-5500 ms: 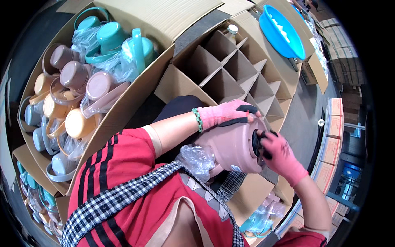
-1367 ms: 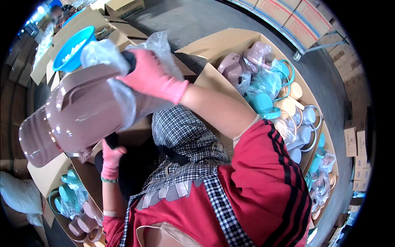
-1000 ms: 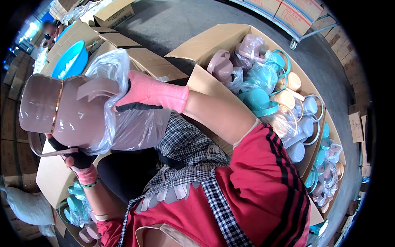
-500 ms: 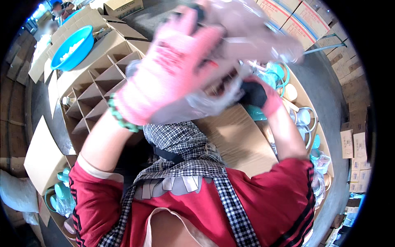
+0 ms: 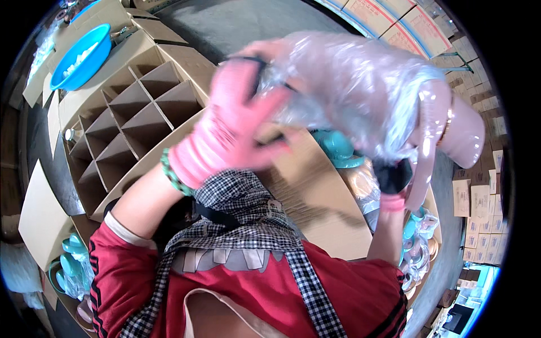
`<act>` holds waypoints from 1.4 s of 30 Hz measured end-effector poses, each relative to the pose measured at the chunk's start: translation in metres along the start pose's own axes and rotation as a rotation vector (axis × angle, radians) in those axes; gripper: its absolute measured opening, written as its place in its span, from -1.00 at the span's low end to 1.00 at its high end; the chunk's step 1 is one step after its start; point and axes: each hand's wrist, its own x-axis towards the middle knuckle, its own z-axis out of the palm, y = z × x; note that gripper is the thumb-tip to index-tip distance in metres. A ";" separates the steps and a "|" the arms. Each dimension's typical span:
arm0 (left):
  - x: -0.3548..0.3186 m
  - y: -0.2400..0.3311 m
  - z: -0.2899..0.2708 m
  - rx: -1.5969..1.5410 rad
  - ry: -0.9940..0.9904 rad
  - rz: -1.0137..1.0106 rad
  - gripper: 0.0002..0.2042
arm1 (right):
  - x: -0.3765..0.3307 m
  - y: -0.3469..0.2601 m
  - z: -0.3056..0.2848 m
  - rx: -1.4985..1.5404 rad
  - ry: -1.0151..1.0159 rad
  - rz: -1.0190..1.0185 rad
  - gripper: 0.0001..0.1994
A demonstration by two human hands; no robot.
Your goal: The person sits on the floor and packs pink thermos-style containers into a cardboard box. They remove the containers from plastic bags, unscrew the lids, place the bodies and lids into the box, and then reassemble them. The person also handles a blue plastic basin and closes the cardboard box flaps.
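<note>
A large pale pink bottle (image 5: 360,84) with a long carry loop (image 5: 426,141) lies slanted across the upper right, most of it inside a clear plastic bag. Its lid end points to the lower right and sticks out of the bag. My right hand (image 5: 393,177), in a pink glove with black coating, is closed on the bottle near the loop, with the fingers partly hidden beneath it. At the other end, my left hand (image 5: 225,118), gloved alike, has its fingers spread; motion blurs it, and I cannot tell how firmly it touches the bag.
On the left stands a carton with cardboard dividers (image 5: 141,107), a small bottle top in one cell. A blue basin (image 5: 84,59) with white pieces is beyond it. Teal bottles (image 5: 338,147) and other wrapped ones lie on the right. Stacked cartons (image 5: 479,225) line the right side.
The bottle has swung right and down, and its lid end and loop now show clearly. My right hand has moved right; my left hand has come lower with its fingers spread.
</note>
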 end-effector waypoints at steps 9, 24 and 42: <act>-0.095 -0.064 0.061 -0.052 -0.462 -0.483 -0.50 | 0.144 -0.037 -0.023 -0.488 0.384 -0.292 -0.31; -0.077 -0.073 0.140 -0.173 -0.389 -0.316 -0.56 | 0.095 -0.064 -0.123 -0.264 0.392 0.119 -0.47; -0.081 -0.056 0.197 -0.137 -0.617 -0.249 -0.49 | 0.159 -0.011 -0.269 -2.347 0.497 0.478 -0.53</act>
